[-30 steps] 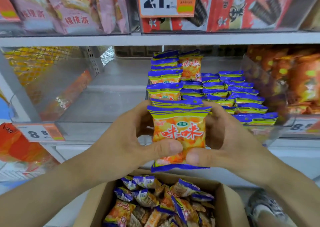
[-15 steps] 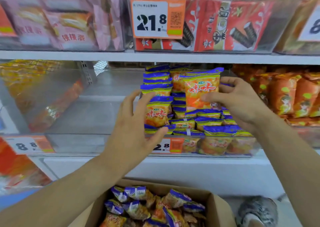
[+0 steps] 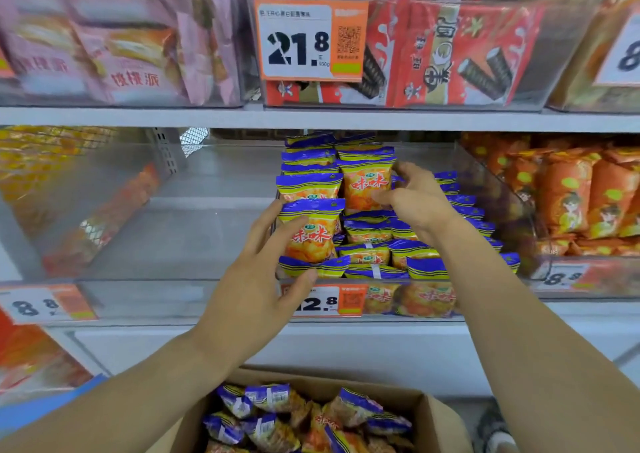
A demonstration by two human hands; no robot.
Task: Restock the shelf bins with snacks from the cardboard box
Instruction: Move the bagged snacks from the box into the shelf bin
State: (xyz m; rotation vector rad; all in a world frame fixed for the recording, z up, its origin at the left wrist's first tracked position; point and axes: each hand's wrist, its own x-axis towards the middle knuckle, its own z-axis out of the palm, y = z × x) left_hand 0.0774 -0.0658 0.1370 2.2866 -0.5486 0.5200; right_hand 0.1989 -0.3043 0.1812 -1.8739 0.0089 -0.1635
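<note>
1. Left hand [image 3: 252,290], at 7 o'clock from the bin centre, grips an upright snack pack [image 3: 311,234]: fingers curl over its left edge and front, thumb sits below at its bottom seal. That pack is front of the left row in the clear shelf bin [image 3: 426,302].
2. Right hand [image 3: 417,203], approx. centre frame, pinches a second upright pack [image 3: 366,184]: thumb on its lower right front, fingers bent round its right side. Pack stands at 1 o'clock from the left-hand pack, just beside the stacked row [image 3: 308,162] to its left.
3. Bin contents: blue/yellow/orange packs w/ red characters. Left row stands upright, front to back; right side has packs lying flatter, overlapping, running toward 3 o'clock behind the right wrist.
4. Price tag "12.8" [image 3: 325,302] on the bin front, at 6 o'clock from the left-hand pack, partly covered by the left thumb.
5. Cardboard box [image 3: 440,425] at 6 o'clock, bottom of frame, open, w/ loose packs of the same snack [image 3: 304,414] heaped inside.
6. Adjacent clear bin [image 3: 138,231] at 9 o'clock, tag "8.8" [image 3: 38,305] on its front.
7. Orange snack bags [image 3: 568,193] in the bin at 3 o'clock.
8. Upper shelf, 12 o'clock: tag "21.8" [image 3: 310,40] over red packs [image 3: 460,51]; pink bags [image 3: 114,44] at 10 o'clock.
9. Shoe [image 3: 495,432] at 5 o'clock, beside the box.
</note>
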